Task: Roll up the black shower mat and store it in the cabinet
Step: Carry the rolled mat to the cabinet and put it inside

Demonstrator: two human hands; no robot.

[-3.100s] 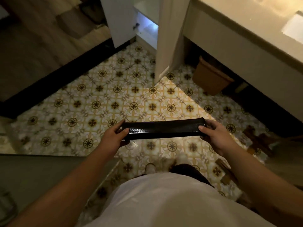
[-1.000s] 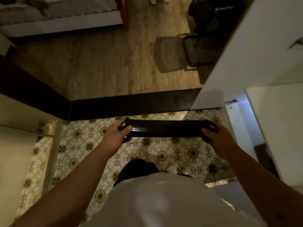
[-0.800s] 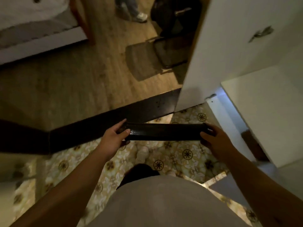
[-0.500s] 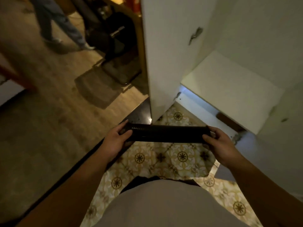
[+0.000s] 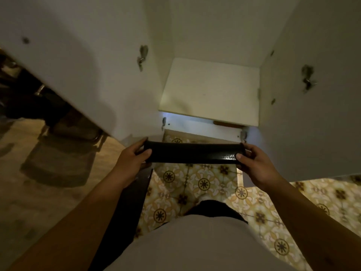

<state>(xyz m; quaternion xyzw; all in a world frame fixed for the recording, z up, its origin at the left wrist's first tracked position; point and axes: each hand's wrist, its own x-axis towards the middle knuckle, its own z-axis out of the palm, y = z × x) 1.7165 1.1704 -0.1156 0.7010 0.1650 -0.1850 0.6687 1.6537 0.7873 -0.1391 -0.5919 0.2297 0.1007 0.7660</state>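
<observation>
The black shower mat (image 5: 192, 153) is rolled into a tight tube and held level in front of me. My left hand (image 5: 132, 157) grips its left end and my right hand (image 5: 254, 161) grips its right end. Straight ahead stands the white cabinet with both doors swung out, the left door (image 5: 82, 71) and the right door (image 5: 312, 94). A bare white shelf (image 5: 211, 90) lies inside, just beyond and above the roll. The roll spans about the width of the opening.
A lit gap below the shelf shows the cabinet's bottom (image 5: 195, 127) with a brown object (image 5: 227, 124) at the back. Patterned tile floor (image 5: 195, 184) is underfoot. A dark threshold strip (image 5: 129, 208) separates it from the wooden floor (image 5: 39, 192) at left.
My view has turned right from the doorway and wooden floor until the open cabinet is directly ahead. Both hands have kept their grip on the roll's ends throughout.
</observation>
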